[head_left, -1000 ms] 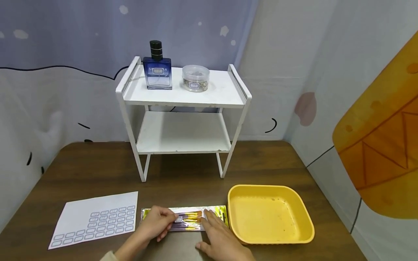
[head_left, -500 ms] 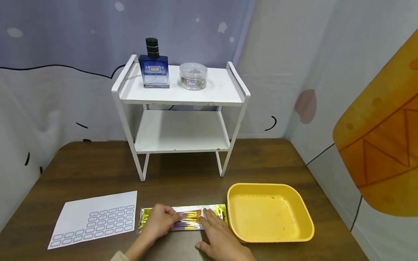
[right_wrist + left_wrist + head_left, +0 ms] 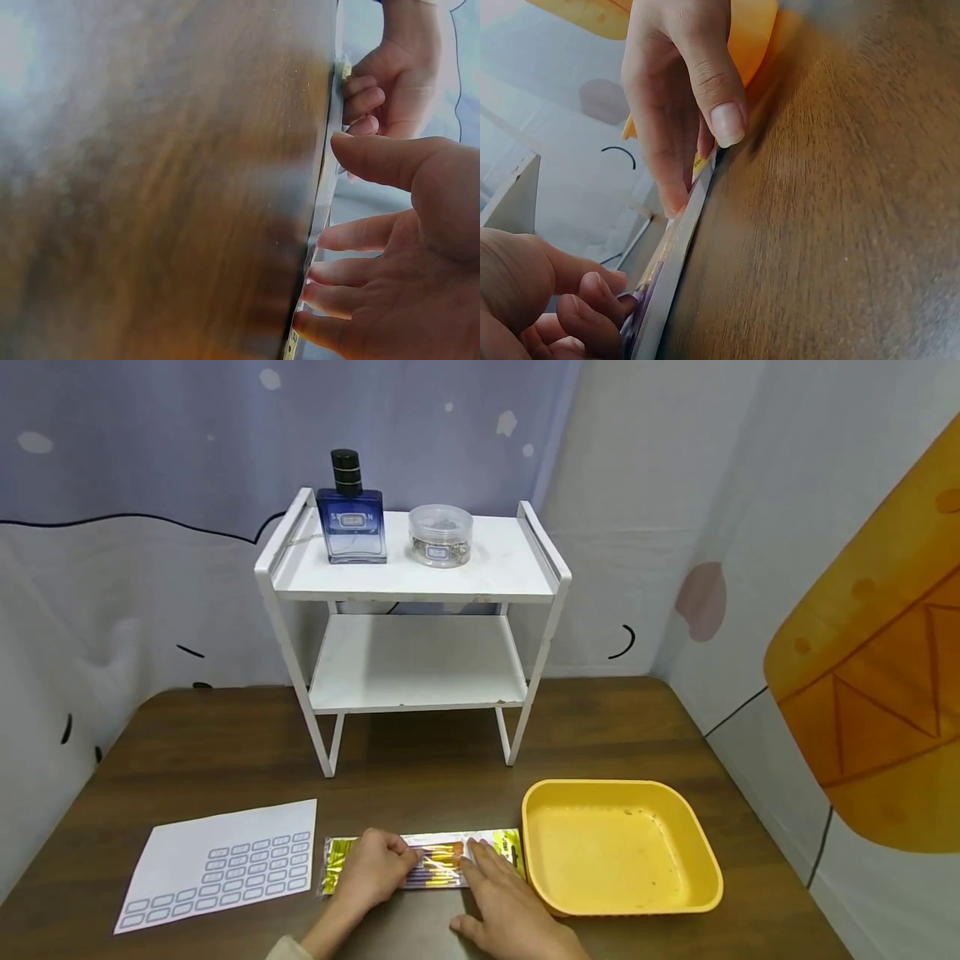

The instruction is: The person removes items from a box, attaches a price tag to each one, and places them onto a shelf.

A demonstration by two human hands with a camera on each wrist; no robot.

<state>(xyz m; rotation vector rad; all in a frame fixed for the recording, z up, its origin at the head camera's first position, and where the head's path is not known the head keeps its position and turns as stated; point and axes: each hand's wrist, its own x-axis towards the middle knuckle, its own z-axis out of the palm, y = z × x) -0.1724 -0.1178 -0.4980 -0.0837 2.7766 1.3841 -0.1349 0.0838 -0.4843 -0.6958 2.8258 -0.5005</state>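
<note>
A flat plastic pack of paintbrushes (image 3: 442,864), with purple and yellow handles, lies on the table in the head view. My left hand (image 3: 373,868) is over its left half, thumb and finger pinching a small label (image 3: 418,860) right at the pack's surface; the fingers hide most of the label. In the left wrist view the other left fingers (image 3: 592,322) curl beside the pack's edge. My right hand (image 3: 504,906) rests on the pack's right part with spread, fairly straight fingers, its thumb on the table side by the near edge.
A sheet of blue-bordered labels (image 3: 232,860) lies at left. A yellow tray (image 3: 622,906) stands against the pack's right end. Behind, a white two-tier shelf (image 3: 420,660) carries a blue perfume bottle (image 3: 352,531) and a clear round jar (image 3: 441,539), both labelled.
My left hand has moved slightly right along the pack, its fingers now covering more of the label. The right hand has stayed in place. The head view has shifted a little.
</note>
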